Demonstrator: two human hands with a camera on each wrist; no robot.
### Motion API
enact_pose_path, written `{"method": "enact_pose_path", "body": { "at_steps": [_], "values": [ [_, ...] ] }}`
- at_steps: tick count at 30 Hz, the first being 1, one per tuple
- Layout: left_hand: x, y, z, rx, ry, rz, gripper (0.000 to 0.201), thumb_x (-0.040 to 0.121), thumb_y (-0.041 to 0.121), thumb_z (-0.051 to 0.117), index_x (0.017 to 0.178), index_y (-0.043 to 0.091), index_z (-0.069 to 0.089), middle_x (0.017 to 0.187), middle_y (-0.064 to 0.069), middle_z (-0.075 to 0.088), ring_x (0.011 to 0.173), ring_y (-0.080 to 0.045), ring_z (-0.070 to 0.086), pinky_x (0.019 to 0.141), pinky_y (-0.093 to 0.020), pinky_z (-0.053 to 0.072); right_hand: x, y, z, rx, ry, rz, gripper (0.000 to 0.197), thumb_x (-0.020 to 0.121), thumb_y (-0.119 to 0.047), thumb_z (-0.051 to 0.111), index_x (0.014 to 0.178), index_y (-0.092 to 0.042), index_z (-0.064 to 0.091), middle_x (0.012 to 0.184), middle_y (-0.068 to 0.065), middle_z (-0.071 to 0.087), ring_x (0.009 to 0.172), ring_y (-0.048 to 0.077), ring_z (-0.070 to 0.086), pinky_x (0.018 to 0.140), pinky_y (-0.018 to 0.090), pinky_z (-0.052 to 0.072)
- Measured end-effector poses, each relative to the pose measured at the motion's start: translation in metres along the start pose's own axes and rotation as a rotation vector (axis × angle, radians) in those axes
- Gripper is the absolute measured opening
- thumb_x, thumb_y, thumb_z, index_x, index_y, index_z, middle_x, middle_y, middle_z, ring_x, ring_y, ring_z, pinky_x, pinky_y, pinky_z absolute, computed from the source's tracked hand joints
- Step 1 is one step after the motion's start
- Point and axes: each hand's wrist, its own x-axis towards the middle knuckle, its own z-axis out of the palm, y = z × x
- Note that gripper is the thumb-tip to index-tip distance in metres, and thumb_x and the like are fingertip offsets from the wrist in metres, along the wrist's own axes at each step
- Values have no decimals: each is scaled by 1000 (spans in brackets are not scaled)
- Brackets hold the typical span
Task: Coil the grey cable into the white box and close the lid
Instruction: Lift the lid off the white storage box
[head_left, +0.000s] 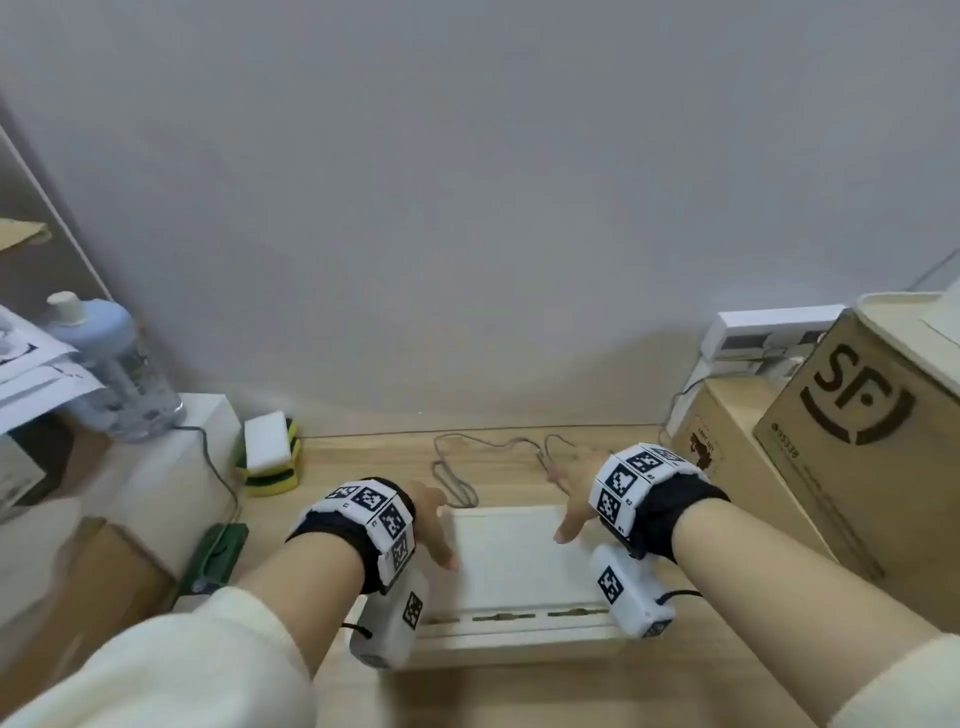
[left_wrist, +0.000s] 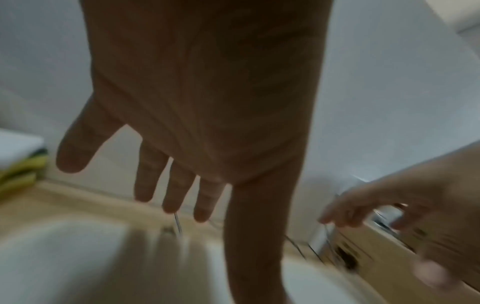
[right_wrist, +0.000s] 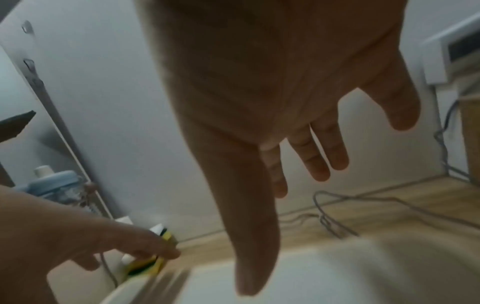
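The left hand has a released grip, fingers straight and spread, above the left end of the long white plastic box; the right hand also has a released grip, fingers straight, above the right end of the same box; neither hand holds anything; whether the fingertips touch the box I cannot tell. The box lies on the light wooden bench, under and between both hands, with its flat white lid on top. The thin grey cable lies in loose loops on the bench just beyond the fingertips of both hands, outside the box. Left of the left hand, near the wall, is a stack of yellow, green and white sponges; right of the right hand stands a brown cardboard carton.
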Motion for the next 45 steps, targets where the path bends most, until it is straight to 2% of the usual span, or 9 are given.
{"method": "enact_pose_path", "body": {
  "at_steps": [3,8,14,22,28,34,37,41,45],
  "values": [
    [-6,24,23,82,-5,125,95,55,51,74,134,21,32,140,-8,36,128,-29,37,100,-52,40,-13,-11,22,40,-133,-73,92,63,-49,74,139,-28,27,142,5,37,127,31,41,101,47,41],
    [-10,47,38,219,88,154,105,64,43,70,146,22,7,158,-6,0,145,-28,6,106,-64,27,-15,-33,61,-68,-59,-150,102,63,-39,73,144,-30,11,153,7,9,140,28,16,104,49,37],
    [-5,41,35,312,149,186,106,55,46,75,141,23,18,148,-5,26,133,-28,30,99,-54,40,-13,-47,69,-96,48,-192,103,66,-41,73,145,-21,9,157,9,3,145,25,8,112,56,22],
    [-1,43,26,354,94,219,109,49,43,78,138,20,20,135,-10,39,120,-29,41,92,-46,48,-18,-50,60,-73,9,-227,101,71,-37,72,147,-19,7,158,12,1,145,26,11,108,47,37],
    [8,31,-8,137,-167,235,108,56,36,77,145,21,19,151,-5,32,134,-25,36,108,-45,36,-48,-43,59,-52,6,-373,78,83,-59,44,145,-19,17,157,8,16,143,26,19,112,47,28],
    [5,36,-36,58,-347,210,89,72,21,71,146,29,21,156,-2,24,143,-21,22,115,-41,22,-39,-45,55,-268,273,-446,58,86,-4,44,139,-16,24,133,9,47,114,31,52,68,37,36],
    [-15,38,-51,74,-90,291,64,85,21,55,143,24,30,148,-2,40,136,-20,37,112,-36,30,-35,-41,38,-158,380,-428,36,93,-17,41,128,-21,39,118,5,61,100,30,60,64,34,36],
    [-72,36,-41,-279,696,621,32,82,22,54,113,25,59,106,15,62,98,2,52,87,-19,42,-26,-35,5,33,495,-336,30,91,-36,46,117,-22,49,111,8,64,102,33,59,67,33,33],
    [-82,33,20,-342,242,746,19,82,20,60,99,23,68,91,13,67,84,0,58,71,-10,39,-26,-26,-17,156,535,-297,28,87,-39,51,110,-23,54,93,3,63,94,29,58,66,30,32]
  ]
}}
